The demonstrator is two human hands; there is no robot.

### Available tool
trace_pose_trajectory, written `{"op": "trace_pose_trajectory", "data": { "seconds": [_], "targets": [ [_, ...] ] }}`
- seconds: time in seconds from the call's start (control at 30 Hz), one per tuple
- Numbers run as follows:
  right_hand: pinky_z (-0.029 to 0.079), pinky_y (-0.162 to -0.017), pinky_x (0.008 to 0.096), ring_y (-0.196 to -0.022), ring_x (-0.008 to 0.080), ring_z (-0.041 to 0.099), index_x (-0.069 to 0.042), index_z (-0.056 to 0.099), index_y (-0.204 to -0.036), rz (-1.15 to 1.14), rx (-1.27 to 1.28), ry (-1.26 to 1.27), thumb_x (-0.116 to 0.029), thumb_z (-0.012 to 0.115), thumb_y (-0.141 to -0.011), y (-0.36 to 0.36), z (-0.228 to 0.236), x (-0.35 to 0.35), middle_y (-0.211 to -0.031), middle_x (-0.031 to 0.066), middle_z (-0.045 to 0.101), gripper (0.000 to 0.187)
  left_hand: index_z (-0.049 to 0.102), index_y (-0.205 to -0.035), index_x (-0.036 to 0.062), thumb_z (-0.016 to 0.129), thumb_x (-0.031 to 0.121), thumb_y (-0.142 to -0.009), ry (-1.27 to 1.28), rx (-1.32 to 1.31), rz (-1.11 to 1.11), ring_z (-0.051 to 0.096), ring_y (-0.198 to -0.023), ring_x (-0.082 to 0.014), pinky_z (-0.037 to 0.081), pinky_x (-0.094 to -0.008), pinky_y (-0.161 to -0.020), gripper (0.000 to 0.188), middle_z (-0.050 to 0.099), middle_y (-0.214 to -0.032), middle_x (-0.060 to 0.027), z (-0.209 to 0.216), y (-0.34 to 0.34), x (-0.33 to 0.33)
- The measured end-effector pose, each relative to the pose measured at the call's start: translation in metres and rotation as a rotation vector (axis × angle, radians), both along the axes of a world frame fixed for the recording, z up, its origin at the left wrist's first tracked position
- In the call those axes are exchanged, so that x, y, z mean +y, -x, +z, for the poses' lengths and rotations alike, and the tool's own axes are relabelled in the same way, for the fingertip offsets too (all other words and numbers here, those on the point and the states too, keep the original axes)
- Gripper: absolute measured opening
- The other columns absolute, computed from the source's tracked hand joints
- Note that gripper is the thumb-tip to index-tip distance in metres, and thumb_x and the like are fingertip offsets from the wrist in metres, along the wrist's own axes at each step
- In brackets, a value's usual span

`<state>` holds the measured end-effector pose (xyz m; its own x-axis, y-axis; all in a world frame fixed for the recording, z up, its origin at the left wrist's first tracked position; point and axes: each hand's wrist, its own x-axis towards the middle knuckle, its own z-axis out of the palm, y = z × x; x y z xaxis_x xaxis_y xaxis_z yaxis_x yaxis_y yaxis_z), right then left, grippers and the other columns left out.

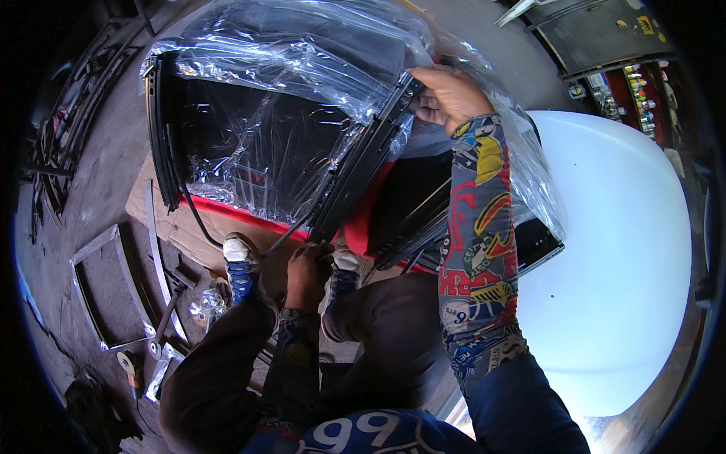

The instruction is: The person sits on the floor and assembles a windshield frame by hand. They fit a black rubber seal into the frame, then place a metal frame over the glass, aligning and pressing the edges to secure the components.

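Observation:
A dark glossy panel [234,129], partly covered in crinkled clear plastic film [302,38], lies on red material [246,218] in front of me. Along its right side runs a long black metal rail [359,155], slanting from upper right to lower left. My right hand [450,98] grips the far end of that rail, thumb on top and fingers curled beneath. Down at the near end, my left hand [306,276] is closed around the rail's tip, between my shoes; its fingertips are partly hidden. A similar black rail [159,125] borders the panel's left side.
Cardboard [138,198] lies beneath the panel. A large smooth white panel [612,250] stands at my right. On the floor at left are a metal frame [125,280], a flat metal strip [155,250] and a grinder-like tool [132,374]. Shelves with small bottles [639,98] are far right.

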<state>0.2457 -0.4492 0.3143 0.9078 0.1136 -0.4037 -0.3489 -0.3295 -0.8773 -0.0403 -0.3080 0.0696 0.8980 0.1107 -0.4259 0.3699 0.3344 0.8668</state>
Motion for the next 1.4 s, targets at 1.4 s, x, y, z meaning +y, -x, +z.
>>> {"op": "trace_pose_trajectory", "data": {
  "seconds": [1.4],
  "targets": [
    [0.041,-0.101,0.0404,-0.112,0.0367,0.06,0.003,0.062,-0.122,-0.055,-0.628,0.356,-0.046,0.049,-0.098,0.035,-0.024,0.03,-0.118,0.0219,0.066,0.056,0.059,-0.1,0.0074,0.051,0.02,-0.099,0.775,0.464,0.625,0.051,-0.067,-0.0137,0.041,-0.028,-0.061,0.015,0.053,-0.078,-0.001,-0.052,0.041,-0.018]
  ]
}}
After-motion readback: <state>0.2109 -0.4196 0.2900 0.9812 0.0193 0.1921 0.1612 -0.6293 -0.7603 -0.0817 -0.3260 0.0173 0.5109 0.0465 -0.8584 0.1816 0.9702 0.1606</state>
